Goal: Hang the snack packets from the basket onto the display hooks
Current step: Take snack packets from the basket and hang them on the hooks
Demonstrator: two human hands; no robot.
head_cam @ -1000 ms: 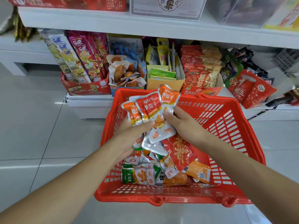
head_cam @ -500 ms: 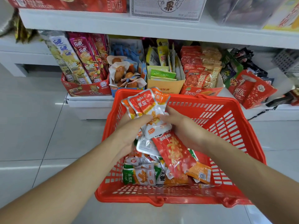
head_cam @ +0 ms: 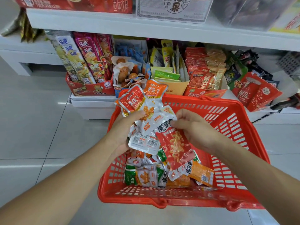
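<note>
I see white shelf (head_cam: 113,25) behind red basket (head_cam: 230,120), snack boxes (head_cam: 90,90) beneath shelf. My left hand (head_cam: 123,133) over basket's left wall, clenched round fan of orange-silver packets (head_cam: 139,101). My right hand (head_cam: 194,127) over basket middle, pinching top of long red packet (head_cam: 175,146). Loose packets (head_cam: 142,176) on basket bottom.

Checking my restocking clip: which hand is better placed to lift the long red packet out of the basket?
Likely right. The right hand pinches the long red packet at its top edge; the left hand is full, gripping a bunch of orange packets.
</note>
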